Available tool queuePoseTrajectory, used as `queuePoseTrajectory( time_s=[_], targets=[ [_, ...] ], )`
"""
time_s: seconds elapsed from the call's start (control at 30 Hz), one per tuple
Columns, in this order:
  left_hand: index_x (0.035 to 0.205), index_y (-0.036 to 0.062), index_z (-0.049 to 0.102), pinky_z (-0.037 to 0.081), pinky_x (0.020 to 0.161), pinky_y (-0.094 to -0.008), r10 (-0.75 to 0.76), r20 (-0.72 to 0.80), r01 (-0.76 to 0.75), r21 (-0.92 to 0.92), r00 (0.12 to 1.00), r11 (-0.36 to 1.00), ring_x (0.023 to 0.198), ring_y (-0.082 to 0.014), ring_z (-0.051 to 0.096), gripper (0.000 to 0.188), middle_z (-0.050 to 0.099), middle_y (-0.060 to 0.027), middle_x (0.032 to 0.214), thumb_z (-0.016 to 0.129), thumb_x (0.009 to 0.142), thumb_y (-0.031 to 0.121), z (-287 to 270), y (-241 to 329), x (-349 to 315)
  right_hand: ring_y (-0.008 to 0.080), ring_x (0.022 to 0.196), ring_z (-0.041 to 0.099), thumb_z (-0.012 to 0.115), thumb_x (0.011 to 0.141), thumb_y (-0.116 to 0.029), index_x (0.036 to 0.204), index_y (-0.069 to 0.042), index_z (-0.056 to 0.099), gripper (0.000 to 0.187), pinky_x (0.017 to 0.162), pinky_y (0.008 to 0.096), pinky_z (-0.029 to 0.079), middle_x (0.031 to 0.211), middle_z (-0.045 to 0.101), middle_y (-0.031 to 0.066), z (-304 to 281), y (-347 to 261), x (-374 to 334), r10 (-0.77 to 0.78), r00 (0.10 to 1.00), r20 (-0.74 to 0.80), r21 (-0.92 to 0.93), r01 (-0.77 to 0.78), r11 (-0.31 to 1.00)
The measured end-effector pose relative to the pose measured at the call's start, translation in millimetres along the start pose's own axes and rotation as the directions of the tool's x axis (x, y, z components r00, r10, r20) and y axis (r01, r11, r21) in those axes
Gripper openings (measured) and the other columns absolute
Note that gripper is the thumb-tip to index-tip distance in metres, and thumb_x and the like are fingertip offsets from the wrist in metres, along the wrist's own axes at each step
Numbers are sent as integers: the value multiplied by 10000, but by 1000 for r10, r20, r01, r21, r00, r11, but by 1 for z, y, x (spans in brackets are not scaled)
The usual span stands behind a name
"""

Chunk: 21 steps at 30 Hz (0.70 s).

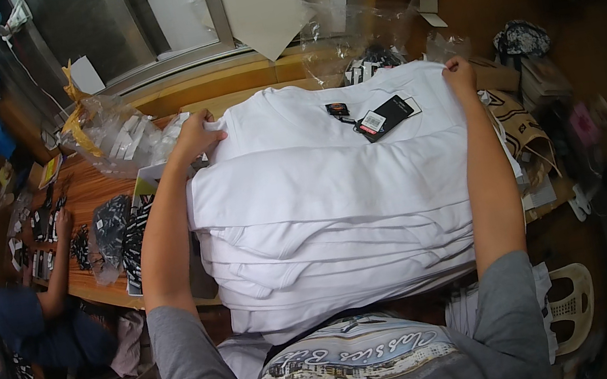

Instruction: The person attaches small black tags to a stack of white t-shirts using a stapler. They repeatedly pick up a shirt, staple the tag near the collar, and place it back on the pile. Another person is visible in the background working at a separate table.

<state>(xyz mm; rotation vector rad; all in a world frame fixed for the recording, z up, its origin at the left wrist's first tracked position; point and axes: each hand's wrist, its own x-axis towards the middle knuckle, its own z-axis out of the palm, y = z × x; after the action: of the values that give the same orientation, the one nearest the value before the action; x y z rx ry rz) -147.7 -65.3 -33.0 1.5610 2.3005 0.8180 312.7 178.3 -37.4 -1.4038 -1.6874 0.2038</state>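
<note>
A white T-shirt lies folded on top of a thick stack of white shirts in front of me. My left hand pinches its far left corner near the shoulder. At the far right corner, my right hand grips the same shirt. Between them the cloth is spread wide. A black hang tag with a white sticker rests on the shirt near the neck, beside a small dark neck label.
On the left, a co-worker sits at the wooden table among small black tags. Clear plastic bags lie at the back left. A brown patterned bag stands right of the stack. A plastic chair is at lower right.
</note>
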Motion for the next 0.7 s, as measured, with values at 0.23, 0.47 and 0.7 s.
queuePoseTrajectory(
  time_s=[0.23, 0.47, 0.7],
  targets=[
    [906, 47, 528, 431, 634, -249, -140, -131, 5, -712, 981, 702, 722, -142, 529, 308, 564, -79, 782, 670, 634, 70, -11, -21, 2, 152, 745, 515, 520, 669, 51, 949, 0, 510, 285, 697, 243, 415, 849, 550, 90, -11, -6, -3, 187, 951, 245, 703, -307, 642],
    [689, 34, 512, 407, 572, -228, 287, -161, -271, -875, 944, 402, 635, -111, 489, 142, 478, -21, 689, 592, 611, -55, -67, -28, -95, 153, 908, 510, 639, 666, -117, 1222, -38, 250, 683, 765, 265, 414, 1039, 499, 113, -152, -41, -55, -278, 768, 577, 741, -349, 574],
    [658, -5, 545, 403, 728, -255, 415, 281, -249, -478, 866, 843, 764, -178, 544, 205, 505, -50, 720, 487, 550, -169, -56, -3, -141, 128, 801, 499, 560, 682, -47, 973, -43, 558, 291, 734, 234, 390, 854, 537, 30, -157, 38, -143, 88, 756, 648, 436, -464, 771]
  ],
)
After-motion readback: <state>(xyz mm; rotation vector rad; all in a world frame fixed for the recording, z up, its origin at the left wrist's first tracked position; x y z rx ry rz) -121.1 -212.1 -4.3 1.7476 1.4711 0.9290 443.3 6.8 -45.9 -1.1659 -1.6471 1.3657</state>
